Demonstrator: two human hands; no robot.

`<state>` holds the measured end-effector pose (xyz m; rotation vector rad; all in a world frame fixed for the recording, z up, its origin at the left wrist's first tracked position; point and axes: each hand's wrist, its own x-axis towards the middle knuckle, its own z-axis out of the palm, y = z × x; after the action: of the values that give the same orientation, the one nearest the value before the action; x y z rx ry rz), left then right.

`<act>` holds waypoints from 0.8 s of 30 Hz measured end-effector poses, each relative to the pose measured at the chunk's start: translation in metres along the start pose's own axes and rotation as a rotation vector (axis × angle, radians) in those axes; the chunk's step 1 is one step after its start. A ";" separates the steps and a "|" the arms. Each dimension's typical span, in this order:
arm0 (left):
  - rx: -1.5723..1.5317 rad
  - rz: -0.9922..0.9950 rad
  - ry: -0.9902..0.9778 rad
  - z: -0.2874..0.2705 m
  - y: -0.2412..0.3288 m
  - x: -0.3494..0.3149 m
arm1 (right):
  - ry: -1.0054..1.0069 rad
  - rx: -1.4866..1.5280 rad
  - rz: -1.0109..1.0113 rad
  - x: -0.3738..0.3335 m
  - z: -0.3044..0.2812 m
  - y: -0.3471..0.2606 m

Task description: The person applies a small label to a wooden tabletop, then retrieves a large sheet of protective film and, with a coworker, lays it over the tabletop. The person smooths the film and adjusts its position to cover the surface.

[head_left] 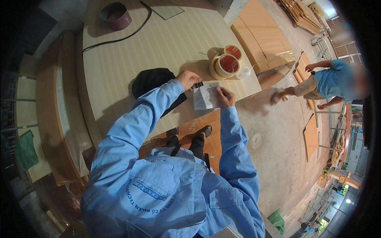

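A folded white printed paper [205, 96] is held above the near edge of the table. My right hand [225, 97] pinches it by its right side, thumb on top. At its upper left corner my left hand [189, 79] has its fingers closed on a small black piece [198, 85], too small to make out its kind. Just left of the paper, a black cloth item [152, 82], perhaps a cap or bag, lies on the table, partly covered by my left sleeve.
On the pale wood-grain table [166, 43] stand several tape rolls [227, 65], a dark red ring-shaped roll [116, 16] and a black cable [137, 33]. Cardboard boxes [260, 35] adjoin the far right side. Another person [331, 81] walks on the concrete floor at right.
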<state>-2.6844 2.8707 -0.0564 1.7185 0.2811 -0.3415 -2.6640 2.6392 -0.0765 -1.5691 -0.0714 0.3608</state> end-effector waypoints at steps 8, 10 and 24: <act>0.232 0.040 0.098 0.016 -0.006 -0.001 | 0.147 0.084 -0.086 0.005 -0.023 0.003; 0.320 0.138 0.129 0.016 -0.011 0.003 | 0.239 0.132 -0.091 0.005 -0.039 -0.001; 0.365 0.620 0.512 0.015 0.024 -0.062 | 0.601 0.715 0.086 -0.041 -0.239 -0.015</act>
<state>-2.7337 2.8516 -0.0135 2.1346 0.0390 0.5408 -2.6353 2.3992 -0.0566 -0.9145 0.5381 -0.0414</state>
